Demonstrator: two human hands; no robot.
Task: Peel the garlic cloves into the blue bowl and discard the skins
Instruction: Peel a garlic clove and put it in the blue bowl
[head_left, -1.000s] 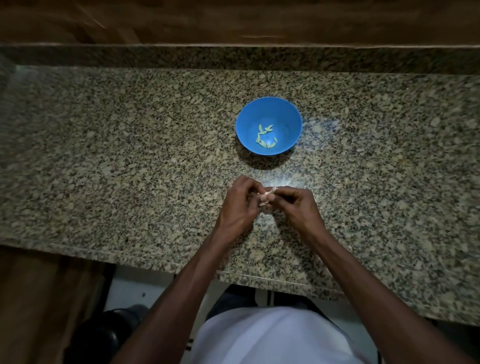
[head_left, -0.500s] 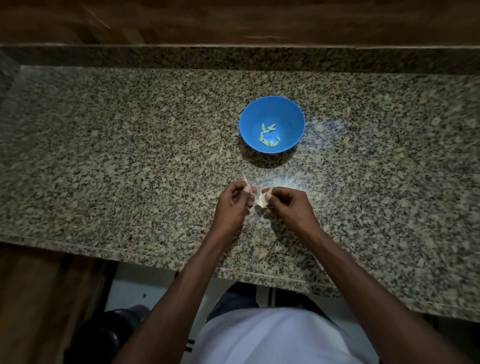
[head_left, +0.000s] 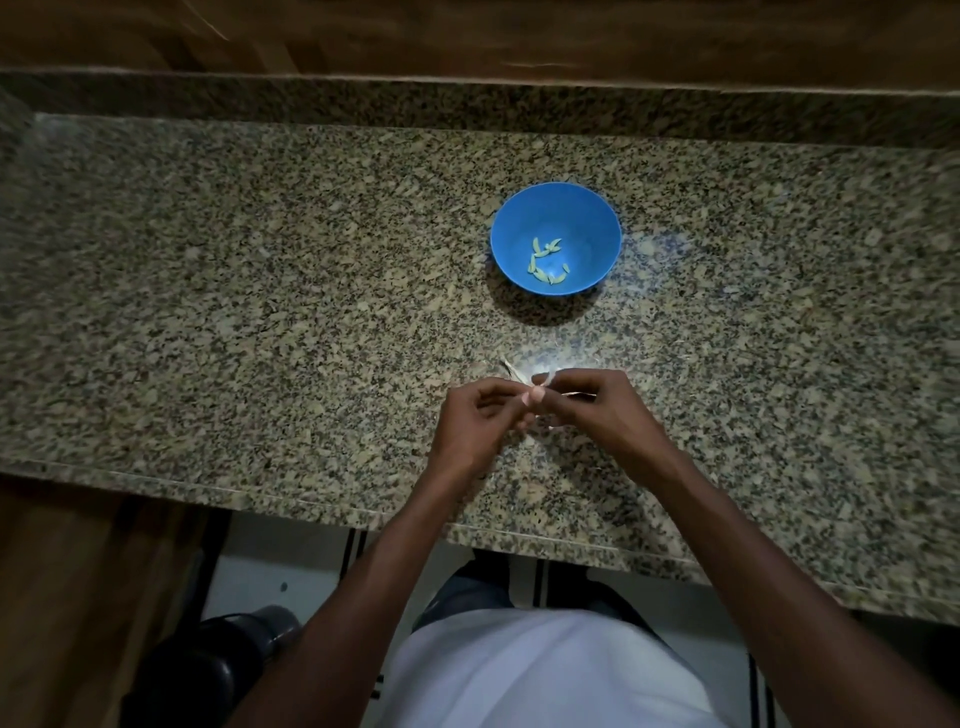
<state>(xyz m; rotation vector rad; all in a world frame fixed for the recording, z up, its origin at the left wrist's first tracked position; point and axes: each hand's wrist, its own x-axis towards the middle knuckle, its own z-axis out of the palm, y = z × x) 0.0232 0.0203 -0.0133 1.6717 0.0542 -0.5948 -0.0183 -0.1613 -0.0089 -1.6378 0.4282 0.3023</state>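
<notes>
Garlic clove (head_left: 540, 382) is pinched between left hand (head_left: 480, 415) and right hand (head_left: 597, 408), both grips closed on it, over the speckled granite worktop (head_left: 260, 312) near edge. Papery skin (head_left: 509, 368) sticks out far-left. Clove axis can't be told. Round blue bowl (head_left: 592, 218), farther back, holds pale peeled cloves (head_left: 545, 260).

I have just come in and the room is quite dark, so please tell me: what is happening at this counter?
A person stands at a granite counter and peels garlic by hand. The left hand and the right hand meet above the near part of the counter and pinch a small garlic clove between their fingers; a thin strip of skin sticks out beside it. Farther back stands the blue bowl, which already holds several peeled cloves.
</notes>
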